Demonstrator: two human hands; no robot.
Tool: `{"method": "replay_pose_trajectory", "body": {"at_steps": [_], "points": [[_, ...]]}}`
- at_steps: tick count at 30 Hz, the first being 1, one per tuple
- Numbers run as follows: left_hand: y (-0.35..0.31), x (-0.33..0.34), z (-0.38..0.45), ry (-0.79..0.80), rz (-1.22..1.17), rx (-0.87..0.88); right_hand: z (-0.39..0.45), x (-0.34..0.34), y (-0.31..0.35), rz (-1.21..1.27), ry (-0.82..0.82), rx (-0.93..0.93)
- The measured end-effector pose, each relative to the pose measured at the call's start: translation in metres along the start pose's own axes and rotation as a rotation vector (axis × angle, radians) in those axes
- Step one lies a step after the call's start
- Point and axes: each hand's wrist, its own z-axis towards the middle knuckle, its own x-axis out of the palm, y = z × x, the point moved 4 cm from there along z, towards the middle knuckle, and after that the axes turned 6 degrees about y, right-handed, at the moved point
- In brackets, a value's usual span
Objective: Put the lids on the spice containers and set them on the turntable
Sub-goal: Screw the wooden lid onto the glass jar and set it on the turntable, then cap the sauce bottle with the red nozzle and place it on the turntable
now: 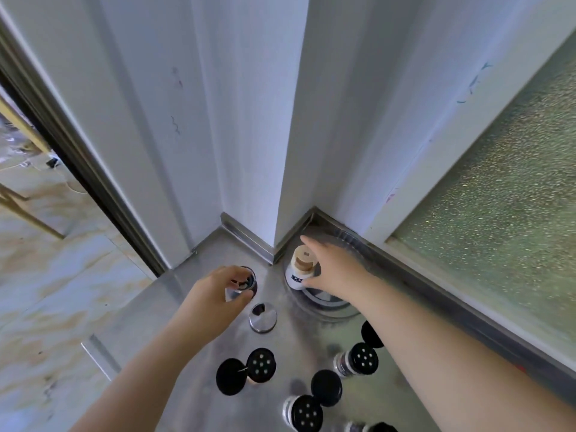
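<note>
My right hand grips a white spice jar with a tan wooden lid, standing upright on the clear turntable in the counter's far corner. An open dark-rimmed spice jar stands on the steel counter to the left, with my left hand wrapped around it. A loose round steel lid lies just in front of that jar. Nearer to me stand several spice jars with open black flip-top shaker lids.
The steel counter ends at a left edge over a tiled floor. White wall panels form a jutting corner behind the turntable. A frosted window with a grey sill runs along the right side.
</note>
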Motion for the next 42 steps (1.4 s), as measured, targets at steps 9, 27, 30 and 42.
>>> {"method": "replay_pose_trajectory", "body": {"at_steps": [9,27,30,42], "points": [[-0.057,0.019,-0.002,-0.003,-0.027,0.174,-0.079,-0.034,-0.018,0.019,-0.100,0.003],[-0.241,0.199,-0.076,0.111,0.039,0.459,-0.304,-0.016,-0.211,0.113,-0.191,0.334],[-0.231,0.196,-0.079,0.085,0.054,0.419,-0.265,-0.009,-0.203,0.093,-0.194,0.247],[-0.206,0.182,-0.070,0.124,0.053,0.333,-0.270,0.001,-0.261,-0.143,0.202,0.582]]}}
